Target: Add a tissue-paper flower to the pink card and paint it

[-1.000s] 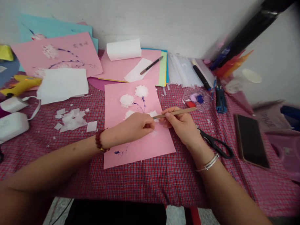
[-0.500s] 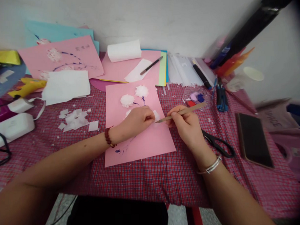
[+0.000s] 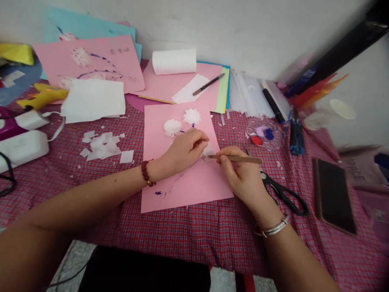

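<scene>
On the tabletop point(image 3: 185, 231), the pink sheet point(image 3: 193, 192) bears two finished-looking white flowers point(image 3: 172, 127) and blue strokes point(image 3: 158, 193), while a pale patch point(image 3: 208, 151) seems unfinished between the left hand point(image 3: 183, 150), its grip impossible to tell, and the right hand point(image 3: 242, 175), pinching a stick point(image 3: 246, 159).

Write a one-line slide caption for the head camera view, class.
The right hand holds a brown stick over pink paper bearing white flowers, the left hand close by.

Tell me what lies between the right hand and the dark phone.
In the head view, black-handled scissors lie on the checked cloth between the right hand and the dark phone.
</scene>
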The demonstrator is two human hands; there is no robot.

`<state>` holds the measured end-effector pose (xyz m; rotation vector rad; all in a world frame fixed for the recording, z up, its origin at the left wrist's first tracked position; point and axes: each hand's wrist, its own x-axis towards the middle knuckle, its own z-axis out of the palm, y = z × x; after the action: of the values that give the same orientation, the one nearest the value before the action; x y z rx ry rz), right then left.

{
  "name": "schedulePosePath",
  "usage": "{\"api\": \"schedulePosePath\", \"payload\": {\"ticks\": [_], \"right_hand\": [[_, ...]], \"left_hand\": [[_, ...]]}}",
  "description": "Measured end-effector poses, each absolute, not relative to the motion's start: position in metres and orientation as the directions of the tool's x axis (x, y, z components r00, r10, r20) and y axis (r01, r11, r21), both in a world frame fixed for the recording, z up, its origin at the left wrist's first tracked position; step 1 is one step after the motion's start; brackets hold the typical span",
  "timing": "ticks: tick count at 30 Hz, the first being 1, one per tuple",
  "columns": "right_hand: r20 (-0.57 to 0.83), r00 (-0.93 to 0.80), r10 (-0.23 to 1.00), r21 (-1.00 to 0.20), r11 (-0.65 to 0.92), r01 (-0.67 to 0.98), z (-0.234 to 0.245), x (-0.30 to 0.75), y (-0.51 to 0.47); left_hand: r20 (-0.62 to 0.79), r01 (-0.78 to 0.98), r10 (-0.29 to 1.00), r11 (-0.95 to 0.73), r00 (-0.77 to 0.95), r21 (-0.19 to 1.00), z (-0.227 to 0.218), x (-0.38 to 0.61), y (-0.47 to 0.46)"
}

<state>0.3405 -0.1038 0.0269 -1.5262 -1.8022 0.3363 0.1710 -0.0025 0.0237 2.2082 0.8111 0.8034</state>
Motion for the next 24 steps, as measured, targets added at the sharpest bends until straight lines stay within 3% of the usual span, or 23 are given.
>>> {"api": "schedulePosePath", "payload": {"ticks": [4, 7, 9, 11, 13, 15, 18, 21, 24], "right_hand": [[0.377, -0.214, 0.901, -0.39, 0.364, 0.846, 0.033, 0.336, -0.108], [0.333, -0.293, 0.896, -0.346, 0.405, 0.846, 0.041, 0.335, -0.113], [0.349, -0.213, 0.912, -0.461, 0.366, 0.808, 0.045, 0.337, -0.116], [0.359, -0.001, 0.933, -0.67, 0.258, 0.696, 0.048, 0.341, -0.116], [0.285, 0.205, 0.936, -0.857, 0.153, 0.493, 0.046, 0.344, -0.113], [0.178, 0.287, 0.941, -0.956, 0.097, 0.275, 0.041, 0.348, -0.109], [0.028, 0.25, 0.968, -0.997, 0.01, 0.074, 0.029, 0.355, -0.104], [-0.1, 0.115, 0.988, -0.986, -0.114, 0.124, 0.02, 0.369, -0.104], [-0.125, 0.046, 0.991, -0.976, -0.131, 0.172, 0.015, 0.382, -0.105]], "left_hand": [[0.345, 0.318, 0.69, -0.641, 0.636, 0.698, 0.025, 0.168, 0.0], [0.334, 0.309, 0.665, -0.657, 0.669, 0.688, 0.025, 0.166, 0.002], [0.335, 0.31, 0.667, -0.655, 0.665, 0.689, 0.027, 0.165, 0.002], [0.335, 0.314, 0.677, -0.648, 0.656, 0.694, 0.031, 0.164, 0.002], [0.326, 0.318, 0.694, -0.628, 0.642, 0.71, 0.038, 0.161, 0.005], [0.325, 0.322, 0.731, -0.593, 0.601, 0.738, 0.049, 0.154, 0.012], [0.291, 0.362, 0.777, -0.544, 0.558, 0.757, 0.071, 0.126, 0.026], [0.192, 0.477, 0.795, -0.517, 0.576, 0.711, 0.09, 0.078, 0.031], [0.091, 0.613, 0.764, -0.576, 0.638, 0.541, 0.093, 0.03, 0.014]]}}
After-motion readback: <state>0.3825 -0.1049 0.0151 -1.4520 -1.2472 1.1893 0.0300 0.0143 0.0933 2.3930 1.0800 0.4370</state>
